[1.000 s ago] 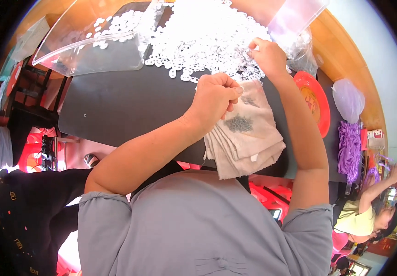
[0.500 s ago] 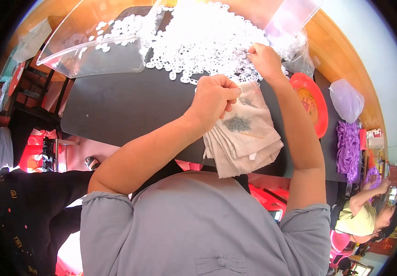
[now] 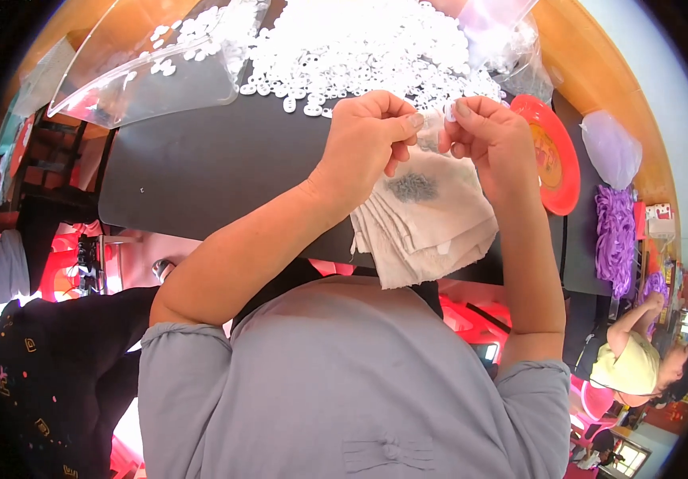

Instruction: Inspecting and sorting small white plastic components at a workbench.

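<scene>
My right hand (image 3: 492, 144) pinches a small white oval plastic piece (image 3: 450, 112) between thumb and fingers. Close by on its left, my left hand (image 3: 368, 136) is closed in a pinch; whatever it holds is too small to make out. Both hands hover over a folded beige cloth (image 3: 440, 231) at the table's near edge. A small heap of fine grey bits (image 3: 413, 187) lies on that cloth, partly hidden higher up by my hands. Beyond my fingers spreads a large pile of white oval plastic pieces (image 3: 344, 56) with holes in them.
A clear plastic bin (image 3: 144, 108) with more white pieces lies at the far left of the dark table (image 3: 200, 176). Rightward are a red oval dish (image 3: 563, 164), a clear bag (image 3: 529, 72), a whitish bag (image 3: 611, 148) and purple straps (image 3: 615, 239). Another person (image 3: 627, 359) sits at right.
My right hand has come back from the pile toward my left hand, now with a white oval piece in its fingers. The view has shifted slightly.
</scene>
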### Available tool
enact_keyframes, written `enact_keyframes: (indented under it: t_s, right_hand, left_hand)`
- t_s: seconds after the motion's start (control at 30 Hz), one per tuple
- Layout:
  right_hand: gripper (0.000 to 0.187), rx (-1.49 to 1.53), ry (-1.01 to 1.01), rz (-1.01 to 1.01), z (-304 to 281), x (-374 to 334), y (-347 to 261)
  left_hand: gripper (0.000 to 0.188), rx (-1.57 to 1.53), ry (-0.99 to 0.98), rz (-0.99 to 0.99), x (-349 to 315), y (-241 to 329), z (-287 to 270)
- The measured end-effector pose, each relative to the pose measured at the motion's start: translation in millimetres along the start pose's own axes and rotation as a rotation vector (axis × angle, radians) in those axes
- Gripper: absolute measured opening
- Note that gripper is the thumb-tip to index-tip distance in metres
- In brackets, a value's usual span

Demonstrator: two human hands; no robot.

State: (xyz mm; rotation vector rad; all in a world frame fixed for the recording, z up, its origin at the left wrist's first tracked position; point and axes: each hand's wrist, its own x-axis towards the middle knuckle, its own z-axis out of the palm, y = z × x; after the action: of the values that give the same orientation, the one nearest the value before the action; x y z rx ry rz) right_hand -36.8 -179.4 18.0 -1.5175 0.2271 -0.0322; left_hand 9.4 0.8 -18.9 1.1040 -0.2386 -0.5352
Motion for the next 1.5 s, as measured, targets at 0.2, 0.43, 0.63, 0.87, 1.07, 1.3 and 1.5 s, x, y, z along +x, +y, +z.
enact_keyframes:
  t_s: [0.2,0.43,0.63,0.87,1.07,1.3,1.5]
  right_hand:
    - [0.017,-0.003,0.083,-0.064,14,-14,10]
    - [0.017,-0.045,0.120,-0.107,22,-16,17]
    - [0.017,-0.069,0.138,-0.145,23,-18,17]
    - [0.017,-0.130,0.147,-0.172,21,-20,14]
    - [0.015,-0.135,0.150,-0.179,21,-20,14]
    - [0.013,-0.139,0.156,-0.218,24,-22,15]
    - [0.013,-0.112,0.131,-0.209,25,-21,18]
  left_hand:
    - [0.011,0.083,0.031,0.031,-5,1,6]
    - [0.011,0.223,0.063,0.123,-6,-1,8]
    - [0.011,0.243,0.061,0.133,-6,-2,9]
    - [0.012,0.232,0.097,0.110,-6,-2,10]
    - [0.013,0.206,0.106,0.098,-7,-3,11]
    - [0.013,0.249,0.123,0.098,-9,-1,12]
    - [0.010,0.271,0.106,0.107,-11,-4,13]
